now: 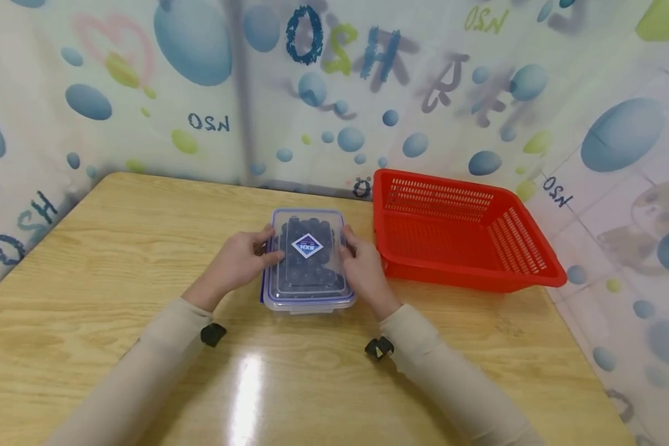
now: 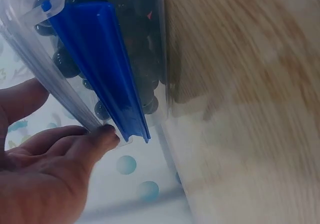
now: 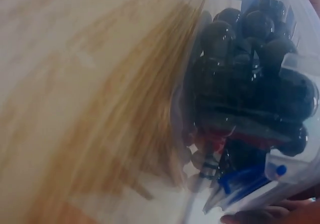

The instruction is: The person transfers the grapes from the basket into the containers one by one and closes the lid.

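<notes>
A clear plastic food container [image 1: 312, 288] with a blue-edged lid sits on the table in front of me, full of dark, round, shiny grape-like pieces [image 3: 217, 38]. A diamond-shaped label [image 1: 307, 246] marks the lid. My left hand [image 1: 238, 261] holds the container's left edge, thumb over the lid and fingers along the rim. On that side a blue latch [image 2: 100, 66] hangs swung down from the lid. At the opposite edge my right hand [image 1: 368, 269] grips the lid's rim. Another blue latch [image 3: 245, 181] shows near the right fingers, which are mostly hidden in the right wrist view.
A red plastic basket [image 1: 468, 277] with slotted walls stands to the right, close beside my right hand. The wooden table [image 1: 117, 248] meets a patterned curtain [image 1: 212, 148] at the back, and similar covering runs along both sides.
</notes>
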`<state>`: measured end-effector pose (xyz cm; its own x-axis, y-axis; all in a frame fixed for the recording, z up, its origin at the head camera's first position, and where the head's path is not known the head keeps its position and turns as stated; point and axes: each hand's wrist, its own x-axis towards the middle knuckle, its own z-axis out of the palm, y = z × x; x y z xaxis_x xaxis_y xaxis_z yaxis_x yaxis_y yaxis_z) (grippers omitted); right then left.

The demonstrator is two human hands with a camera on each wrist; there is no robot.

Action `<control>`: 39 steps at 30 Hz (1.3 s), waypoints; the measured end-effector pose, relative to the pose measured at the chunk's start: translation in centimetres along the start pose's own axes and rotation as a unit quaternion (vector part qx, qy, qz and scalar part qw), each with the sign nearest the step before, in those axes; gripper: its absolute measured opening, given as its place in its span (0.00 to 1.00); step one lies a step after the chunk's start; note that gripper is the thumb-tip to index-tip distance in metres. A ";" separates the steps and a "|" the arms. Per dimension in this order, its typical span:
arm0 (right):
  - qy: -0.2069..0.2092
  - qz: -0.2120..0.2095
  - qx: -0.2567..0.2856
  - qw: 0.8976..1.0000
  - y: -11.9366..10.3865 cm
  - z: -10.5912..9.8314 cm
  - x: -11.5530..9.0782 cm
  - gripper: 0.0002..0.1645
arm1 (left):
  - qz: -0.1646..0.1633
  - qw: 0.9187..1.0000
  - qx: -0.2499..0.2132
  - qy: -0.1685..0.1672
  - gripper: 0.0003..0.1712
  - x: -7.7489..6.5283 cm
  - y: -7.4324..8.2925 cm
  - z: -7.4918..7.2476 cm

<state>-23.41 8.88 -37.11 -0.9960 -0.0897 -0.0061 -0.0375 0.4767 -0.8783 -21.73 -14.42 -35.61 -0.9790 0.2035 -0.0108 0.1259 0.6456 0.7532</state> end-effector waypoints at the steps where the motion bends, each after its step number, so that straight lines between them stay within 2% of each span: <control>1: -0.001 0.001 0.008 1.000 0.1 0.0 0.0 0.32 | -0.003 1.000 0.004 -0.004 0.37 0.0 0.0 -0.1; 4: 0.001 0.022 0.029 0.999 0.2 0.1 -0.1 0.32 | -0.017 1.000 0.012 -0.012 0.42 0.2 -0.1 -0.3; 8: 0.005 0.080 0.073 0.994 0.4 -0.1 -0.4 0.38 | -0.046 0.999 -0.008 -0.024 0.49 0.3 -0.5 -0.6; 11: 0.001 0.105 0.104 0.989 0.8 -0.2 -0.6 0.41 | -0.078 0.995 -0.036 -0.042 0.52 0.4 -0.7 -0.8; 16: -0.007 0.111 0.123 0.986 1.0 -0.4 -0.8 0.42 | -0.122 0.988 -0.078 -0.061 0.54 0.5 -0.9 -0.8; 21: -0.010 0.122 0.128 0.984 1.0 -0.5 -0.8 0.43 | -0.134 0.986 -0.084 -0.060 0.56 0.5 -1.0 -0.9; 24: -0.006 0.114 0.106 0.988 1.0 -0.4 -0.9 0.42 | -0.143 0.984 -0.090 -0.061 0.57 0.5 -1.1 -0.9; 28: 0.027 0.085 0.024 0.996 0.7 0.0 -1.1 0.39 | -0.149 0.982 -0.096 -0.060 0.57 0.4 -1.1 -0.7; 32: 0.056 0.047 -0.041 0.997 0.1 0.2 -1.5 0.36 | -0.146 0.983 -0.094 -0.058 0.56 0.5 -1.1 -0.5; 39: 0.068 0.021 -0.061 0.996 -0.4 0.0 -1.4 0.31 | -0.139 0.985 -0.084 -0.062 0.56 0.7 -0.8 -0.7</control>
<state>-22.02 8.82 -36.78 -0.9984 0.0482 0.0301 0.0035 0.5812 -0.8138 -22.66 -15.35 -35.77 -0.9436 0.1301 -0.3044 -0.1834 0.5600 0.8079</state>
